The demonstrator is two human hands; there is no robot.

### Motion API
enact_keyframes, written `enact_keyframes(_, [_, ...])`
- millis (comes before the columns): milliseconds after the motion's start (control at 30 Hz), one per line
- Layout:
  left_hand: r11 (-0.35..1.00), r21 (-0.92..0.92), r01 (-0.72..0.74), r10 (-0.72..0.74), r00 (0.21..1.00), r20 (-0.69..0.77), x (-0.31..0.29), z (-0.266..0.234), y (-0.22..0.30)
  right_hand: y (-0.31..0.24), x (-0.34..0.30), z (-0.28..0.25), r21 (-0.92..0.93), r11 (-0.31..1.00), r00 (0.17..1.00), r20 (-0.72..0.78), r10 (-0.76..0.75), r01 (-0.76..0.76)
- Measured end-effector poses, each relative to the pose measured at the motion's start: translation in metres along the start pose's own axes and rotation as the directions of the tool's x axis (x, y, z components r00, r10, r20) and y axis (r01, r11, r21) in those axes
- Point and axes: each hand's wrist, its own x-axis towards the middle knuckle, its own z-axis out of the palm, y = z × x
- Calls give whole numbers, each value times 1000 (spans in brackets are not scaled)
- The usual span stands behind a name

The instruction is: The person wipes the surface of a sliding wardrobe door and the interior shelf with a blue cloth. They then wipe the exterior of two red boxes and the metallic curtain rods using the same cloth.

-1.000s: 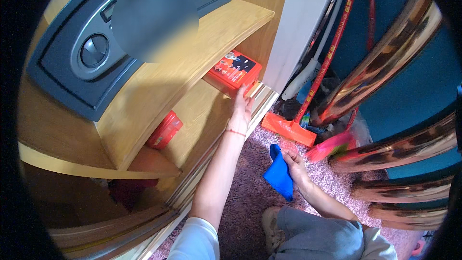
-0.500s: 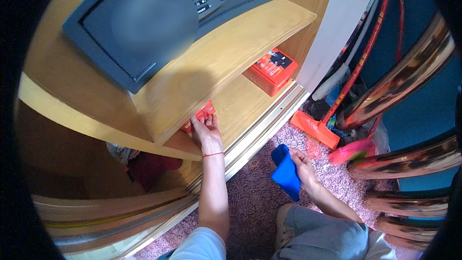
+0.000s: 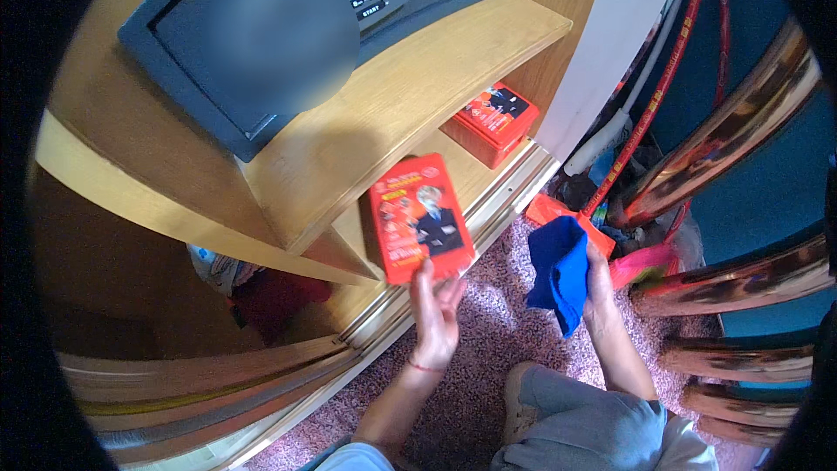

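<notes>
My left hand (image 3: 436, 318) grips the near end of a flat red box (image 3: 403, 222) with a printed top, thumb on its upper face. The box is tilted and sticks out from the lower shelf, over the cabinet's front edge. In my right hand (image 3: 602, 283) is a folded blue cloth (image 3: 560, 270), held by its right side above the carpet. A second red box (image 3: 495, 126) stands at the right end of the lower shelf.
A dark safe (image 3: 196, 61) with a keypad fills the upper shelf (image 3: 418, 61). Below left lies dark red fabric (image 3: 275, 296) in a compartment. Right of the cabinet are a red-handled broom (image 3: 636, 157), a pink brush head (image 3: 645, 263) and shiny copper-coloured tubes (image 3: 732, 126). Purple carpet (image 3: 471, 384) covers the floor.
My left hand has drawn the red box out from under the upper shelf, toward me and to the right. My right hand has moved right and up with the blue cloth.
</notes>
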Motion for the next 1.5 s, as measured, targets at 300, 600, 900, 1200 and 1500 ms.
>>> enact_keyframes(300, [931, 365, -10, -107, 949, 298, -48, -50, -69, -18, -28, 6, -494, 735, 883, 198, -425, 464])
enact_keyframes(600, [838, 532, 125, -356, 863, 357, 20, -130, -122, 116, -52, -2, -668, -280, 652, 741, -161, 689])
enact_keyframes(900, [788, 566, 243, -444, 861, 248, 3, -111, -102, 58, 15, -19, -774, -466, 727, 601, -331, 428])
enact_keyframes(1200, [744, 661, 94, -277, 945, 177, 10, -124, -110, 107, -50, 7, -654, -376, 736, 664, 130, 657])
enact_keyframes(1500, [629, 689, -361, -28, 875, 484, 15, -107, -112, 47, 31, -53, -975, -174, 874, 200, -443, 135])
